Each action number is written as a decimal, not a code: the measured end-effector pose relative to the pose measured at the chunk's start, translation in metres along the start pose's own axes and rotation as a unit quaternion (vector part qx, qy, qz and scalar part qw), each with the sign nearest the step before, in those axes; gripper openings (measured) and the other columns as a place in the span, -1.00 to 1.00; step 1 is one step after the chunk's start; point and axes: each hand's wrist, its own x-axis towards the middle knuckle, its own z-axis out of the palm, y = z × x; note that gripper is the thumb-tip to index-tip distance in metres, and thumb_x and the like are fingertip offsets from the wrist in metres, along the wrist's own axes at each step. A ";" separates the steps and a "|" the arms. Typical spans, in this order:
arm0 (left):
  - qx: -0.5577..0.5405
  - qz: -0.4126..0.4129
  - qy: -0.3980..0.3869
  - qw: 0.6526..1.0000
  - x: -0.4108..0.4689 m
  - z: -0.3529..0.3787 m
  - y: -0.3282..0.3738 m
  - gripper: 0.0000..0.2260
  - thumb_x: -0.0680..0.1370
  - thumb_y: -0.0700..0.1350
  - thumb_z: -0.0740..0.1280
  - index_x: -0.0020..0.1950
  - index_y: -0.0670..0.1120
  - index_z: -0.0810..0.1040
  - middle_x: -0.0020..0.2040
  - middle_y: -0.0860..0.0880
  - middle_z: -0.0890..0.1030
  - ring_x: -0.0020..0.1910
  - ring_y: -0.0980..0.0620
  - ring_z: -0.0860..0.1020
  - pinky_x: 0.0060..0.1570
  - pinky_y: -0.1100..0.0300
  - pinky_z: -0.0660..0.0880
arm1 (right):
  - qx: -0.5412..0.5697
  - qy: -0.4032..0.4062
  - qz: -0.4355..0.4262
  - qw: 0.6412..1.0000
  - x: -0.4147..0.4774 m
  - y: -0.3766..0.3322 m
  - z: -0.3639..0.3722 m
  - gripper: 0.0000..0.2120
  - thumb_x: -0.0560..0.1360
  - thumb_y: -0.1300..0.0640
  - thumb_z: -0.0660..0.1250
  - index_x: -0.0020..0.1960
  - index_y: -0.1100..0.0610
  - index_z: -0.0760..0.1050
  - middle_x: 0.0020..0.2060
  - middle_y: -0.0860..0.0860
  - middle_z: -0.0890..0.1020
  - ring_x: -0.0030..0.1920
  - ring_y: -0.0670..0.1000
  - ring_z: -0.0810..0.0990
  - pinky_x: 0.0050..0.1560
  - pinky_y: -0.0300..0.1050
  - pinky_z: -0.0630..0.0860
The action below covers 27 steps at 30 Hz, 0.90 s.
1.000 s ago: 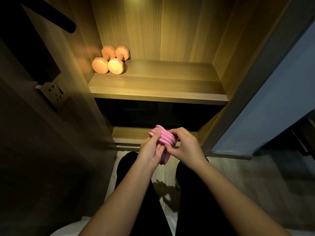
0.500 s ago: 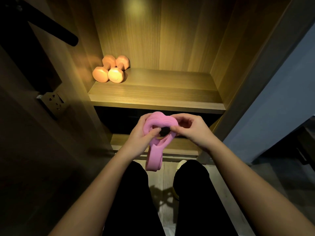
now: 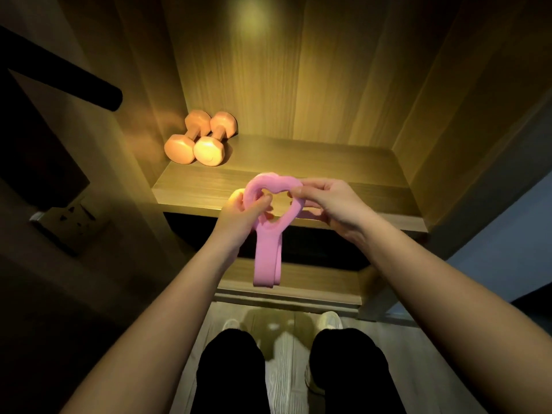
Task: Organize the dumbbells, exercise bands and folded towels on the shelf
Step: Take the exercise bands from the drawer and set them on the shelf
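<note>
Head view, looking down into a wooden alcove lit warm yellow. Both hands hold a pink band (image 3: 267,261) in the air at the front edge of the shelf (image 3: 343,168) — not resting on it. L hand (image 3: 239,216) has its fingers curled round the left side of the band's loop. R hand (image 3: 331,204) pinches the right side between thumb and fingers. Between them the band bunches into a heart-shaped ring of several layers; how many can't be counted. A doubled tail hangs straight down from the ring, across the dark gap under the shelf, its end level w/ the lower shelf (image 3: 322,279). Parts of the band are hidden behind the L palm and R fingers.

2 orange dumbbells (image 3: 209,150) lie side by side, touching, at the shelf's back left corner, well apart from the band. The near end of the right one carries a faint mark, too blurred to read.

Left of the alcove it's dim: a wall socket (image 3: 70,218) and a dark bar (image 3: 89,85) cut off by the frame edge — what it belongs to can't be made out. Below are 2 black trouser legs (image 3: 230,377) and pale shoe tips (image 3: 328,319) on a pale plank floor (image 3: 280,383). Both forearms run out of frame at the bottom.
</note>
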 end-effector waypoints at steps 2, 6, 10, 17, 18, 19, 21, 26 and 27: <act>-0.022 -0.014 -0.001 1.000 0.016 -0.007 -0.008 -0.53 0.45 0.12 0.45 0.28 -0.01 0.44 0.10 -0.01 0.63 0.07 0.06 0.63 0.05 0.15 0.57 | 0.031 0.018 0.023 0.999 0.027 -0.007 -0.002 -0.84 0.50 0.27 0.38 0.07 0.26 0.59 -0.20 0.09 0.66 -0.18 -0.02 0.64 -0.17 -0.16 0.65; 0.054 0.012 -0.010 0.998 0.039 -0.014 -0.041 -0.31 0.30 0.07 0.58 0.33 0.04 0.34 0.17 0.09 0.55 0.12 0.14 0.57 0.02 0.24 0.57 | 0.134 0.069 0.067 0.986 0.086 -0.019 -0.009 -0.91 0.49 0.26 0.41 -0.02 0.25 0.58 -0.15 0.12 0.68 -0.10 0.02 0.67 -0.09 -0.09 0.65; 0.182 0.073 0.105 0.975 0.069 -0.001 -0.060 -0.55 0.43 -0.06 0.53 0.21 0.03 0.39 0.03 0.14 0.56 -0.02 0.20 0.57 -0.18 0.40 0.51 | 0.217 0.068 0.057 0.972 0.141 -0.023 -0.011 -0.94 0.53 0.22 0.36 -0.10 0.18 0.60 -0.23 0.05 0.67 -0.15 -0.03 0.63 -0.14 -0.12 0.63; 0.280 0.164 0.222 0.919 0.117 -0.013 -0.064 -0.74 0.47 -0.20 0.45 0.13 -0.09 0.54 -0.02 0.02 0.61 0.00 0.10 0.58 -0.18 0.52 0.42 | 0.206 0.051 0.054 0.976 0.217 -0.010 -0.032 -0.89 0.51 0.23 0.39 0.03 0.17 0.59 -0.18 0.05 0.71 -0.15 -0.05 0.70 -0.20 -0.13 0.62; 0.290 0.170 0.224 0.915 0.121 -0.015 -0.063 -0.73 0.47 -0.21 0.45 0.15 -0.09 0.54 -0.03 0.04 0.61 -0.02 0.10 0.58 -0.16 0.48 0.44 | 0.192 0.055 0.057 0.978 0.228 -0.006 -0.033 -0.86 0.51 0.24 0.39 0.07 0.19 0.59 -0.18 0.06 0.71 -0.15 -0.04 0.70 -0.22 -0.13 0.62; 0.299 0.182 0.227 0.909 0.126 -0.017 -0.064 -0.70 0.46 -0.21 0.45 0.17 -0.09 0.55 -0.03 0.04 0.60 -0.03 0.11 0.58 -0.13 0.41 0.48 | 0.174 0.064 0.061 0.981 0.239 -0.002 -0.034 -0.83 0.51 0.25 0.39 0.10 0.21 0.58 -0.18 0.07 0.71 -0.16 -0.03 0.71 -0.25 -0.12 0.62; 0.323 0.210 0.232 0.893 0.136 -0.020 -0.065 -0.64 0.44 -0.24 0.46 0.22 -0.12 0.55 -0.02 0.02 0.60 -0.04 0.11 0.58 -0.06 0.28 0.54 | 0.136 0.085 0.074 0.984 0.262 0.007 -0.030 -0.80 0.51 0.26 0.39 0.12 0.26 0.56 -0.15 0.10 0.70 -0.14 0.01 0.69 -0.23 -0.09 0.61; 0.385 0.241 0.240 0.858 0.161 -0.033 -0.076 -0.57 0.41 -0.22 0.51 0.25 -0.17 0.55 0.06 -0.03 0.63 0.05 0.11 0.57 0.06 0.38 0.41 | 0.080 0.105 0.085 0.988 0.316 0.023 -0.009 -0.92 0.52 0.26 0.39 0.00 0.23 0.54 -0.10 0.14 0.66 -0.10 0.06 0.65 -0.14 -0.06 0.58; 0.385 0.243 0.243 0.857 0.167 -0.036 -0.077 -0.58 0.41 -0.21 0.51 0.24 -0.17 0.55 0.05 -0.03 0.63 0.04 0.13 0.57 0.06 0.42 0.38 | 0.076 0.108 0.086 0.988 0.326 0.024 -0.005 -0.93 0.53 0.27 0.38 0.00 0.23 0.54 -0.12 0.14 0.65 -0.12 0.05 0.64 -0.16 -0.08 0.57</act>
